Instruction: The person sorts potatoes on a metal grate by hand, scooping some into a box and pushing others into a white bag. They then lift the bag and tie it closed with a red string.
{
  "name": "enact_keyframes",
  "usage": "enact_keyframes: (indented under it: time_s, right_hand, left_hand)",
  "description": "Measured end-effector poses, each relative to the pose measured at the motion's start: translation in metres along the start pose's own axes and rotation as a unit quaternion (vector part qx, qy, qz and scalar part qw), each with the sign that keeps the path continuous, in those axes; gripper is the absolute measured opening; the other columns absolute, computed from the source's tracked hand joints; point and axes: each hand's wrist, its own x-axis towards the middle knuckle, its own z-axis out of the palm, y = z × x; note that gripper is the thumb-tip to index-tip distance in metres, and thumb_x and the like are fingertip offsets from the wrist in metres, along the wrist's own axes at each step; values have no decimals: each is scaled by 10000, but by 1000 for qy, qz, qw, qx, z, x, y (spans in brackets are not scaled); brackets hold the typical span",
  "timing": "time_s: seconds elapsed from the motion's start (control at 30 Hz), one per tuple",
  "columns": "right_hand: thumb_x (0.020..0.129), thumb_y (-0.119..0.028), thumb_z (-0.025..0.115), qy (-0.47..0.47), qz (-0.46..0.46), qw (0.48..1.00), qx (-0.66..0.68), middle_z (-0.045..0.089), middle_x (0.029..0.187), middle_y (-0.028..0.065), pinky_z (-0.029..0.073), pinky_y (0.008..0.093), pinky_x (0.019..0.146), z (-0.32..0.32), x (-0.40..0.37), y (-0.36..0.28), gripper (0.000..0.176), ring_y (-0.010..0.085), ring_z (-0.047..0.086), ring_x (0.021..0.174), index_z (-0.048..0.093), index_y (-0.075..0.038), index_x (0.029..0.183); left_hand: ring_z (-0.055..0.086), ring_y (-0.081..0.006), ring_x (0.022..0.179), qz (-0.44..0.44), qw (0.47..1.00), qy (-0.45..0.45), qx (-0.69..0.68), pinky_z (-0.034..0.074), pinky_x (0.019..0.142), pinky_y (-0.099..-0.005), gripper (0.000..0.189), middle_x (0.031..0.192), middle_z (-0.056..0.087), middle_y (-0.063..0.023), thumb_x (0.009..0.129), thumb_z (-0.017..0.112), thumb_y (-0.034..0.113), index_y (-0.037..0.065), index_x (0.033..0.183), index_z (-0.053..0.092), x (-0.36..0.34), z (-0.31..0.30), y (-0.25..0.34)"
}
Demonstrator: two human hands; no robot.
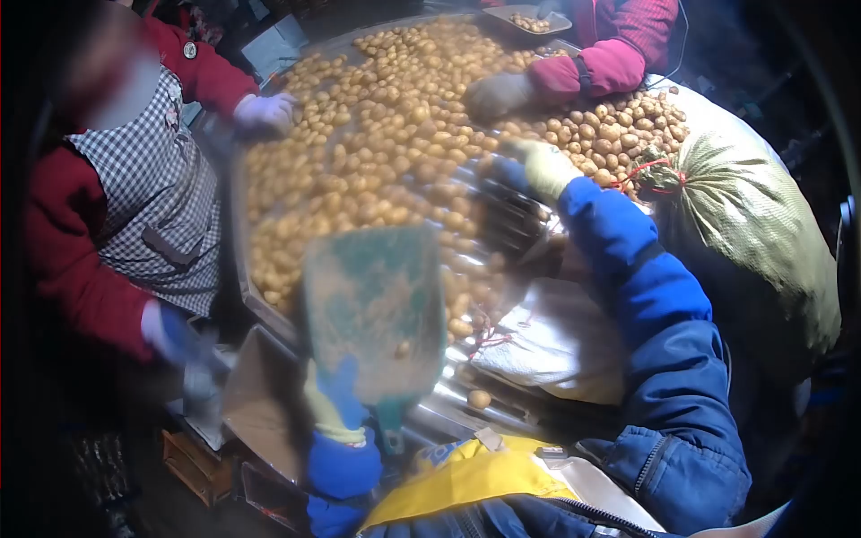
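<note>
My left hand point(339, 401), in a yellow and blue glove, grips the lower left side of a green scoop point(372, 309). The scoop's broad pan is smeared with dirt, and a single potato point(404, 349) lies in it. Its short handle point(390, 427) points toward my body. Farther off on the right, my right hand point(535, 169) reaches over the potatoes point(395, 134) at the edge of a metal slatted surface point(498, 220). Motion blurs its gloved fingers, which look extended and apart, with nothing visibly held.
Across the table, a co-worker's gloved hand point(500, 95) rests on potatoes. Another person's gloved hand point(265, 114) touches the left rim. A tied, full sack point(753, 206) bulges at right, a white sack point(560, 336) lies nearer, and a box point(262, 394) stands at lower left.
</note>
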Motion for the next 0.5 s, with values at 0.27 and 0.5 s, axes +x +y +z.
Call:
enact_keyframes:
  time_s: [0.27, 0.5]
  right_hand:
    - [937, -677, 528, -6, -31, 990, -138, 330, 1637, 269, 226, 600, 1237, 57, 9, -20, 808, 491, 334, 1492, 409, -231, 1600]
    - [990, -542, 593, -50, -113, 986, -112, 639, 1335, 201, 487, 523, 1036, 71, -50, -17, 657, 389, 622, 1239, 464, -130, 1486]
  left_hand:
    - [705, -283, 1033, 13, 1000, -13, -24, 598, 885, -394, 451, 1211, 685, -155, 911, 670, -11, -44, 1353, 587, -2, -3, -7]
    - [701, -309, 1065, 40, 998, -49, 19, 610, 892, -436, 481, 1262, 658, -180, 920, 666, 9, -24, 1388, 559, -7, -11, -8]
